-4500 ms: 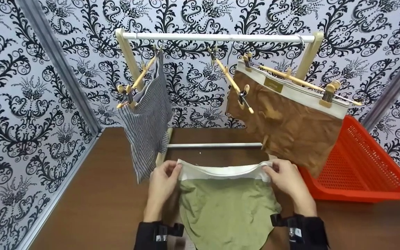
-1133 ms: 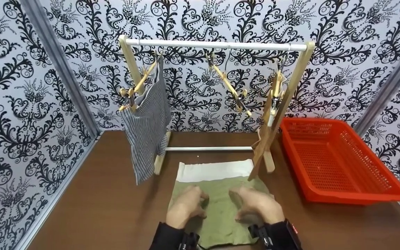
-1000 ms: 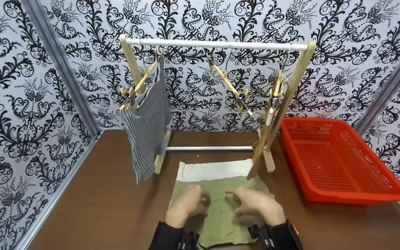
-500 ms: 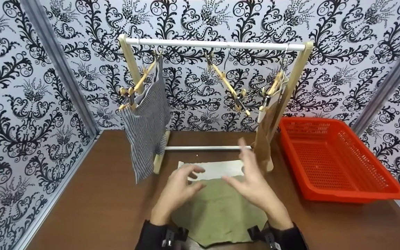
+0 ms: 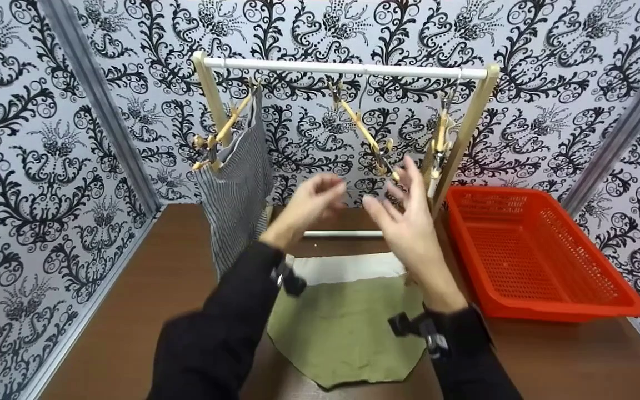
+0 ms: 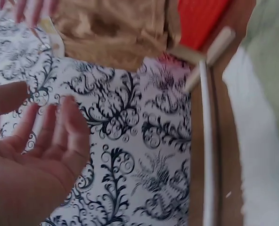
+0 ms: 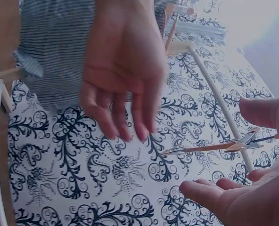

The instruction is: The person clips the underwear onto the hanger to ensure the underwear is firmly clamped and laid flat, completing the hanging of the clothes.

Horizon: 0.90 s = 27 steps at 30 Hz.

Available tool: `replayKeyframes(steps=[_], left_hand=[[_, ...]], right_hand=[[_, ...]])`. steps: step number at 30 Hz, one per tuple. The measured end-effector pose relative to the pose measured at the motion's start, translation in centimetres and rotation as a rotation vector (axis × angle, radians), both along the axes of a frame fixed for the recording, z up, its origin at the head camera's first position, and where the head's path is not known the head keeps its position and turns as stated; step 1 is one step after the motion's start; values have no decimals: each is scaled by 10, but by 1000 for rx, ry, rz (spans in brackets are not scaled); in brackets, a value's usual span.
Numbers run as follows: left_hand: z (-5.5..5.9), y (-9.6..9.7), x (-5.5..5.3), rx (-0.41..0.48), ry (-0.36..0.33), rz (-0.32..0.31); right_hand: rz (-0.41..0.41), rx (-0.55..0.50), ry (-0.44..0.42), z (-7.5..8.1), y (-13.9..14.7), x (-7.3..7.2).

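Both hands are raised in front of the rack, fingers loosely bent and holding nothing. My left hand [image 5: 311,205] is left of the bare clip hanger [image 5: 361,125] that hangs mid-rail. My right hand [image 5: 411,225] is close by that hanger's near end, fingers spread, as the right wrist view also shows. Below them the olive-green shorts [image 5: 348,330], with a white waistband [image 5: 348,268], lie flat on the table. Striped shorts [image 5: 236,189] hang from a clip hanger at the left. Brown shorts [image 6: 111,33] hang at the right, mostly hidden behind my right hand in the head view.
A small rack with a white top rail [image 5: 342,68] and wooden posts stands on the brown table [image 5: 148,311]. An orange-red plastic basket [image 5: 542,261] sits at the right. Patterned walls [image 5: 103,139] enclose the back and sides.
The hands earlier held the green shorts by the waistband, then laid them flat and hovered over them. Now both have risen toward the middle hanger. The brown shorts have swung edge-on.
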<state>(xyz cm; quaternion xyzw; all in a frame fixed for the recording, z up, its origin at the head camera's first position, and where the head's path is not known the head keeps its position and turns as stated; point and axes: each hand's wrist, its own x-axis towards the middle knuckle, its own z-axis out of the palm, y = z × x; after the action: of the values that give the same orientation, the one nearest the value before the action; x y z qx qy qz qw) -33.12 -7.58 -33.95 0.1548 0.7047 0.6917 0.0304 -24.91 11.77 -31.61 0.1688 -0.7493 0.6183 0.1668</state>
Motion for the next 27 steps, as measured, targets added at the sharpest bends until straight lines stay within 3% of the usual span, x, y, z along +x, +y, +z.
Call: replayKeyframes(steps=[6,11,16,21,27], left_hand=[[44,11,-20,141,-25,8],[68,16,-25,138,-52,23],[85,20,-26,121,-76,23],[94,25,-27,152,-85,17],[108,31,-24,178,-54,16]], right_hand=[[-25,-31,52,18,-2,-9],[-28,-103,113,26,-5,-14],[-30,-125,159,27,-5,-16],[-61,-125,191,27,-5,-15],[-103,-135,295,35,-3,-11]])
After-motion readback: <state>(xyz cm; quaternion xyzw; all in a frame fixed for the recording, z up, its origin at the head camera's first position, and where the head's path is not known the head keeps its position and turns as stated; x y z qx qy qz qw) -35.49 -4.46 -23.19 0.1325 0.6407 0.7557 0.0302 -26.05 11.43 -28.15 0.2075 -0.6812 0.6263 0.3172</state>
